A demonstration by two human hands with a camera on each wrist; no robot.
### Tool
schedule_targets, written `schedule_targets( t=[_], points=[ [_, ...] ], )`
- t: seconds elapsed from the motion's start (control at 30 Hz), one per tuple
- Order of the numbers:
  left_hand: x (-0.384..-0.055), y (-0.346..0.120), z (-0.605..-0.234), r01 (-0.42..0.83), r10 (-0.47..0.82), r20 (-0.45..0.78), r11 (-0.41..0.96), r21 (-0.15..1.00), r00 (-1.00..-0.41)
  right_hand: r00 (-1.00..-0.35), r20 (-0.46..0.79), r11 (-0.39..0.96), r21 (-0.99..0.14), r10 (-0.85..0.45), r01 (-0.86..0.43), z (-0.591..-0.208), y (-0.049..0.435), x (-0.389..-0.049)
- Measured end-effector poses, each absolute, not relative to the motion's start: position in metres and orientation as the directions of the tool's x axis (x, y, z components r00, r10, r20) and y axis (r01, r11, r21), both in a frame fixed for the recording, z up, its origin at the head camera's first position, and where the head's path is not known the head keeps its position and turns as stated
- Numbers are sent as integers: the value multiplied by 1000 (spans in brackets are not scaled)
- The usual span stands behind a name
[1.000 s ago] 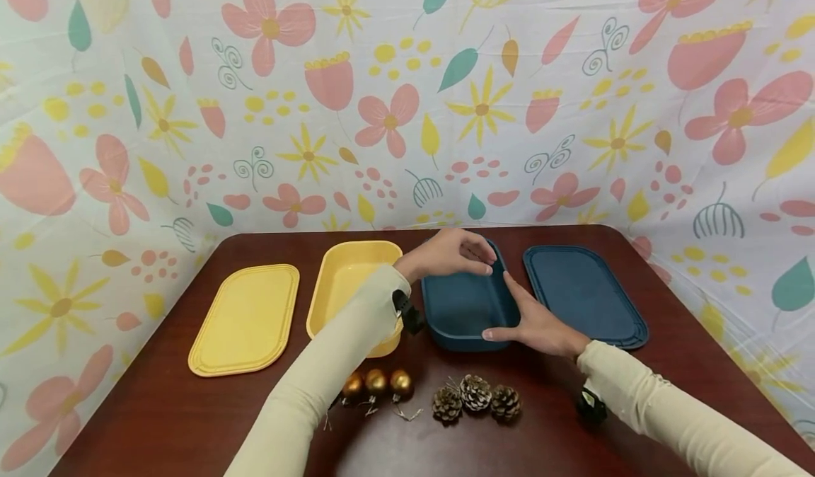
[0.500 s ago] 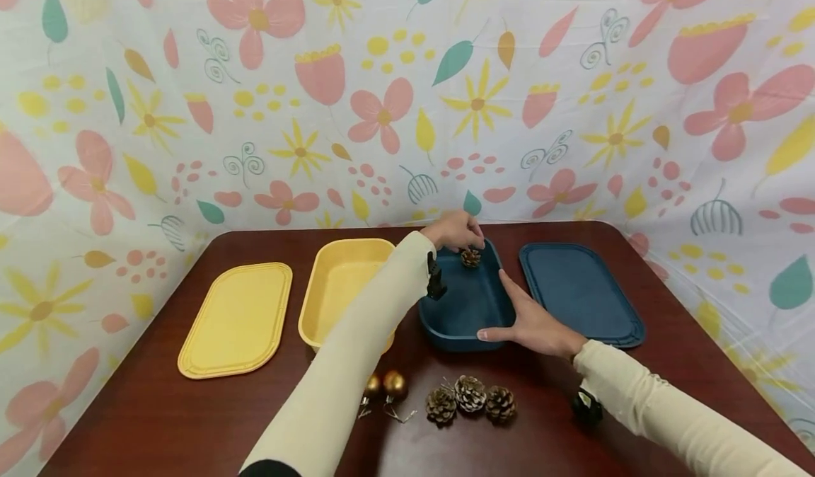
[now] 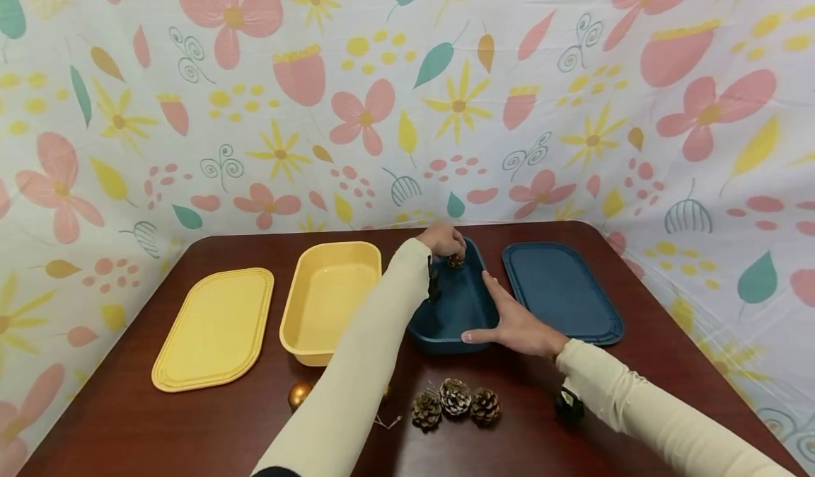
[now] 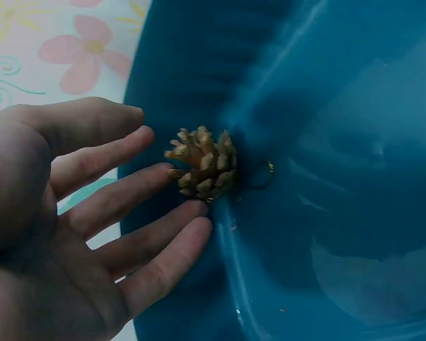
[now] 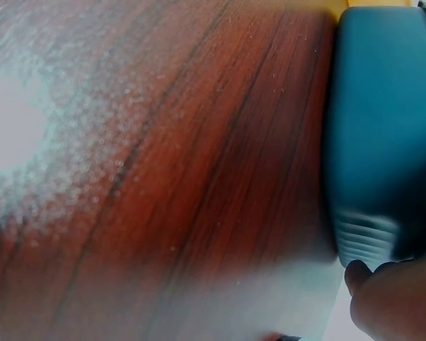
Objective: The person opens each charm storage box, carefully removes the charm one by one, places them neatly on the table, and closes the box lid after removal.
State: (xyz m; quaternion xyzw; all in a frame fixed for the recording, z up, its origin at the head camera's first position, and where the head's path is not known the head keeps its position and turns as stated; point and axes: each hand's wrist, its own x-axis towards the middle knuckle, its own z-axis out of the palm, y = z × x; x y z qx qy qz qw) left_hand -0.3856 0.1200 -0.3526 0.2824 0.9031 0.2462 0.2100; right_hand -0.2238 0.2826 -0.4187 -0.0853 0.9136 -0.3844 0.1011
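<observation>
A small pine cone (image 4: 206,163) with a thin gold loop lies inside the blue box (image 3: 455,314), against its far wall. My left hand (image 3: 442,238) reaches over the far end of this box. In the left wrist view, the fingers (image 4: 138,234) are extended, with the tips right at the pine cone and the thumb held apart. At the box's near right corner rests my right hand (image 3: 518,325). Its thumb lies along the near rim and its straight fingers spread along the right side. Part of that hand shows at the lower right of the right wrist view.
Left of the blue box stands a yellow box (image 3: 331,293), with a yellow lid (image 3: 216,328) beyond it. A blue lid (image 3: 563,293) lies on the right. Three pine cones (image 3: 455,397) sit in front. A gold bauble (image 3: 299,395) shows beside my left sleeve, which hides others.
My left hand has reached over the blue box's far end and lowered a pine cone into it, and its fingers have opened around it. My right hand stays at the box's corner.
</observation>
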Motion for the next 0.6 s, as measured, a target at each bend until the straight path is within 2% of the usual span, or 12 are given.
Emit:
schedule_targets(
  t=[0.4,0.6],
  points=[
    [-391,133,-370,447,577,-212,775,448,-789,-964,-114,693,-716,-240,-88,-417,280,-226],
    [-385,141,-373,545,620,-212,774,322,-756,-963,-115,689,-720,-244,-88,-419,282,-225]
  ],
)
